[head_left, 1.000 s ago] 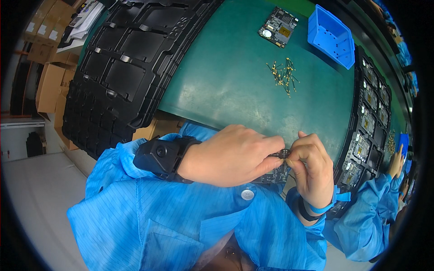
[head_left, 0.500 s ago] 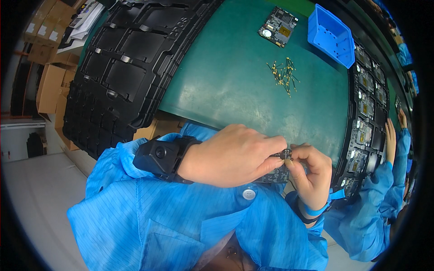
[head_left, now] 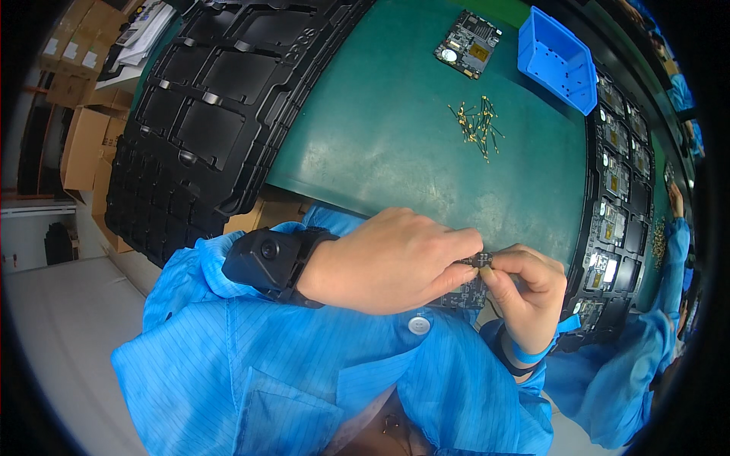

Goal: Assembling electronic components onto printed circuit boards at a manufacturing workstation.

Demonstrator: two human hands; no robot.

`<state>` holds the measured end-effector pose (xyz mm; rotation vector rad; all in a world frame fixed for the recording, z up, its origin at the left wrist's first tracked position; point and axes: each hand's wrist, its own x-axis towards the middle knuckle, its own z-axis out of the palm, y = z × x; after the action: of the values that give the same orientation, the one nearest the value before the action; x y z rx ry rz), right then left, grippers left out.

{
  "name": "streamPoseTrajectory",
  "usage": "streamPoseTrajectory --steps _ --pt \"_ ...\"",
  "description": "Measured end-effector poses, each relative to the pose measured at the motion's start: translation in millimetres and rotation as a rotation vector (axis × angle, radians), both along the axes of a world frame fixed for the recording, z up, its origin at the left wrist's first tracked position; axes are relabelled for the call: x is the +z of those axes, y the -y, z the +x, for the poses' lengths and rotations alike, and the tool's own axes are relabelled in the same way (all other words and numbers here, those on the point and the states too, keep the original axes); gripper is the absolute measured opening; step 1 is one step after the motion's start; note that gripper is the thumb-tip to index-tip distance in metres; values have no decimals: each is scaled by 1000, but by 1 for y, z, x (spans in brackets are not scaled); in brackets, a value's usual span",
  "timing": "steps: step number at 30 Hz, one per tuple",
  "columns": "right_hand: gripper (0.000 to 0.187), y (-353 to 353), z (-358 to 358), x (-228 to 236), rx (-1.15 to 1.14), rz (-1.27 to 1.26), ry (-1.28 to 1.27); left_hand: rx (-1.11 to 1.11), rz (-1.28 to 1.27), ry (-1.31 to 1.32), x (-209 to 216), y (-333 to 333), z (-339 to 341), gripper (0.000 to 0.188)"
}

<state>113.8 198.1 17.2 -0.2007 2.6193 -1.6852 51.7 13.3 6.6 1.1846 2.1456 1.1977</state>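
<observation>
My left hand (head_left: 395, 262) grips a dark printed circuit board (head_left: 464, 295) just in front of my jacket, with thumb and forefinger at its upper edge. Most of the board is hidden behind that hand. Thumb and forefinger of my right hand (head_left: 528, 292) are pinched together at the same edge, close to the left fingertips. What they pinch is too small to make out. Beyond my hands, a loose pile of short black cables with gold ends (head_left: 477, 128) lies on the green mat (head_left: 380, 137). Another circuit board (head_left: 468, 44) rests flat farther back.
A blue plastic bin (head_left: 557, 61) stands at the far right. Stacked black trays (head_left: 220, 99) fill the left side. A black tray of circuit boards (head_left: 612, 182) borders the mat on the right; beyond it are a co-worker's hand (head_left: 675, 201) and a second cable pile (head_left: 659, 242).
My right hand has shifted very slightly, still pinching at the board's edge. One of the co-worker's hands has left the right tray's side, uncovering the second cable pile.
</observation>
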Motion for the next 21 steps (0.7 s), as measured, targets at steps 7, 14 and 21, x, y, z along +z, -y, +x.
streamPoseTrajectory --steps 7,14,21 --pt "6 0 -2 -1 -4 -23 1 9 -8 17 0 0 -1 14" --pt "6 -1 -4 2 23 -25 -8 -2 -12 53 3 1 -2 15" --pt "6 -2 -5 1 35 -55 -20 -17 -9 93 3 0 -5 14"
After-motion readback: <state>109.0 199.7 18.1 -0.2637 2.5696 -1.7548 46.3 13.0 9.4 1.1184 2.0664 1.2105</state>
